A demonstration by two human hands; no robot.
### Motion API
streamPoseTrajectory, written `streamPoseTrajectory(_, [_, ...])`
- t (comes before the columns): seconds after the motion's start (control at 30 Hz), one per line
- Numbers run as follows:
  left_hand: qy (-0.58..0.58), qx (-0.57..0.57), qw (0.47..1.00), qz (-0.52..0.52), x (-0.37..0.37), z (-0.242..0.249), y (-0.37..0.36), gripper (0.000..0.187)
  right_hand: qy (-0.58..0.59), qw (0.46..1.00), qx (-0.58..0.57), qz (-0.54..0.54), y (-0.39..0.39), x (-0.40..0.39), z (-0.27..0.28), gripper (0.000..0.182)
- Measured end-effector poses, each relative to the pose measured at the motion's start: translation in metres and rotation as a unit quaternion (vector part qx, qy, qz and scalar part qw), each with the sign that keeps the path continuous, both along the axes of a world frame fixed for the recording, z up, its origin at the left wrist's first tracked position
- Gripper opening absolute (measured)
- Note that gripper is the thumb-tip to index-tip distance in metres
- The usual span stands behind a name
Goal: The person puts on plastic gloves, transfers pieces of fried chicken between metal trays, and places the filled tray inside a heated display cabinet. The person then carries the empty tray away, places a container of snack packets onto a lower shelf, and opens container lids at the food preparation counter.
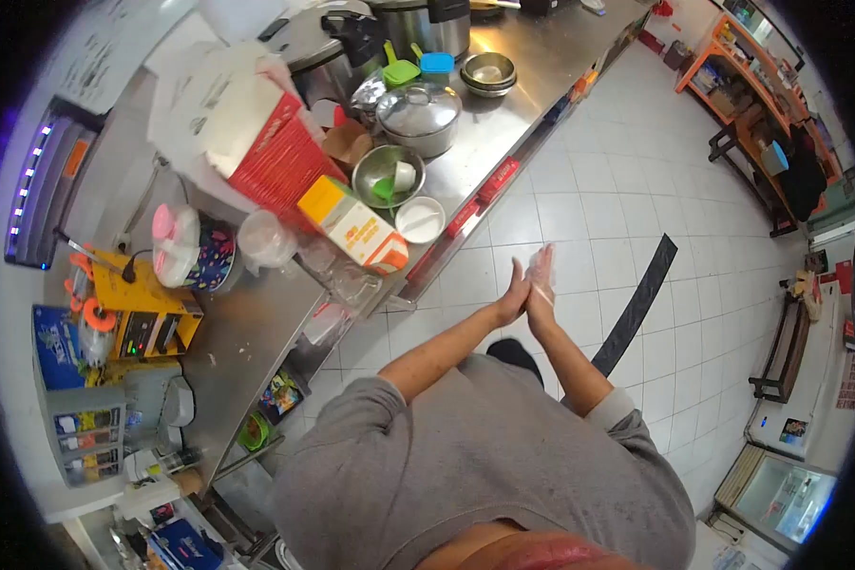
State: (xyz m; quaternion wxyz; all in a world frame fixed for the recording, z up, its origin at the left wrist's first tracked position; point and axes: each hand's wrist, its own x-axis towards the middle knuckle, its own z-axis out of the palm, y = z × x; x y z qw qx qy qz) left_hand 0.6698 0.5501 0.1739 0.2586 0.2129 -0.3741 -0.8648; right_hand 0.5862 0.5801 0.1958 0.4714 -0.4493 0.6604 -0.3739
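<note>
My left hand (514, 296) and my right hand (541, 287) meet at the heels of the palms in front of my grey shirt, over the tiled floor. The fingers of both hands are stretched out, and nothing shows gripped between them. A whitish, shiny film or smear lies on my right hand; what it is I cannot tell. Left of the hands, at the counter's edge, a white and orange carton (353, 224) lies beside a white bowl (420, 220) and a metal bowl (389, 177) with a green scoop and a small white cup.
The steel counter (541, 38) runs along the left, bearing a lidded pot (418, 118), a red basket (280, 157), clear containers (266, 237) and stacked metal bowls (489, 73). A dark strip (638, 302) lies on the floor (579, 180). Orange shelves (746, 71) stand at far right.
</note>
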Motion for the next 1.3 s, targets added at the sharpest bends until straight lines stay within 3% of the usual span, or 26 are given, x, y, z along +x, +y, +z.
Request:
streamPoseTrajectory(0.07, [-0.02, -0.082, 0.996, -0.003, -0.03, -0.005, -0.037, 0.097, -0.026, 1.0, -0.004, 0.014, -0.03, -0.036, -0.009, 0.058])
streamPoseTrajectory(0.13, [-0.095, -0.146, 0.971, 0.166, -0.04, 0.013, -0.087, 0.089, -0.075, 0.996, -0.008, 0.056, -0.058, -0.053, -0.015, 0.056])
streamPoseTrajectory(0.17, [0.03, -0.056, 0.963, 0.261, -0.034, 0.021, -0.14, 0.077, -0.128, 0.972, -0.194, 0.046, -0.071, -0.031, 0.007, 0.05])
streamPoseTrajectory(0.2, [0.155, 0.045, 0.923, 0.348, -0.018, 0.028, -0.187, 0.065, -0.12, 0.975, -0.149, 0.112, -0.071, -0.03, 0.008, 0.05])
streamPoseTrajectory(0.23, [0.008, -0.081, 0.922, 0.38, 0.009, 0.045, -0.227, 0.063, -0.106, 0.971, -0.107, 0.184, -0.083, -0.039, 0.011, 0.05])
streamPoseTrajectory(0.27, [-0.176, -0.225, 0.87, 0.401, 0.05, 0.038, -0.279, 0.069, -0.136, 0.972, -0.054, 0.184, -0.103, -0.057, 0.007, 0.05])
streamPoseTrajectory(0.3, [-0.3, -0.34, 0.735, 0.503, 0.094, 0.019, -0.328, 0.062, -0.168, 0.969, -0.001, 0.18, -0.127, -0.077, -0.004, 0.051])
streamPoseTrajectory(0.33, [-0.358, -0.373, 0.631, 0.579, 0.117, 0.044, -0.346, 0.056, -0.199, 0.963, 0.049, 0.174, -0.153, -0.095, -0.015, 0.051])
streamPoseTrajectory(0.37, [-0.421, -0.379, 0.512, 0.646, 0.14, 0.072, -0.364, 0.053, -0.134, 0.971, 0.037, 0.197, -0.181, -0.112, -0.028, 0.051])
streamPoseTrajectory(0.4, [-0.466, -0.281, 0.56, 0.625, 0.169, 0.084, -0.371, 0.056, -0.067, 0.974, 0.024, 0.216, -0.214, -0.13, -0.041, 0.051])
streamPoseTrajectory(0.47, [-0.599, -0.185, 0.574, 0.527, 0.213, 0.085, -0.385, 0.06, 0.034, 0.972, -0.006, 0.232, -0.278, -0.151, -0.045, 0.047])
streamPoseTrajectory(0.53, [-0.769, -0.185, 0.488, 0.369, 0.248, 0.053, -0.399, 0.065, 0.077, 0.97, -0.027, 0.23, -0.344, -0.149, -0.041, 0.044])
streamPoseTrajectory(0.63, [-0.798, -0.256, 0.524, 0.152, 0.28, -0.01, -0.409, 0.073, 0.067, 0.96, -0.057, 0.265, -0.42, -0.118, 0.001, 0.046])
streamPoseTrajectory(0.73, [-0.729, -0.307, 0.61, 0.048, 0.335, -0.088, -0.44, 0.075, 0.054, 0.958, -0.1, 0.262, -0.479, -0.082, -0.008, 0.047])
streamPoseTrajectory(0.8, [-0.734, -0.229, 0.63, 0.109, 0.344, -0.082, -0.449, 0.071, 0.048, 0.959, -0.049, 0.275, -0.51, -0.057, -0.008, 0.048])
streamPoseTrajectory(0.9, [-0.719, -0.156, 0.672, 0.089, 0.322, -0.013, -0.446, 0.064, 0.064, 0.956, -0.087, 0.271, -0.559, -0.029, -0.029, 0.05])
streamPoseTrajectory(0.97, [-0.7, -0.196, 0.674, 0.129, 0.333, -0.022, -0.448, 0.058, 0.064, 0.961, -0.088, 0.254, -0.588, -0.016, -0.029, 0.051])
streamPoseTrajectory(1.0, [-0.652, -0.293, 0.681, 0.162, 0.313, 0.016, -0.441, 0.044, 0.068, 0.959, -0.032, 0.274, -0.6, -0.014, -0.024, 0.061])
streamPoseTrajectory(1.07, [-0.716, -0.249, 0.623, 0.193, 0.274, 0.082, -0.434, 0.036, 0.09, 0.943, 0.075, 0.312, -0.605, -0.004, -0.005, 0.069])
streamPoseTrajectory(1.13, [-0.77, -0.19, 0.571, 0.212, 0.266, 0.086, -0.45, 0.032, 0.087, 0.92, 0.156, 0.349, -0.614, 0.001, -0.014, 0.08])
streamPoseTrajectory(1.23, [-0.717, -0.4, 0.417, 0.391, 0.235, 0.098, -0.485, 0.034, -0.024, 0.905, 0.155, 0.395, -0.616, 0.002, -0.052, 0.07])
streamPoseTrajectory(1.27, [-0.751, -0.405, 0.39, 0.346, 0.234, 0.092, -0.5, 0.031, -0.032, 0.906, 0.16, 0.39, -0.614, -0.001, -0.058, 0.068])
streamPoseTrajectory(1.3, [-0.767, -0.385, 0.418, 0.299, 0.237, 0.084, -0.51, 0.029, -0.043, 0.908, 0.162, 0.383, -0.612, -0.001, -0.058, 0.065])
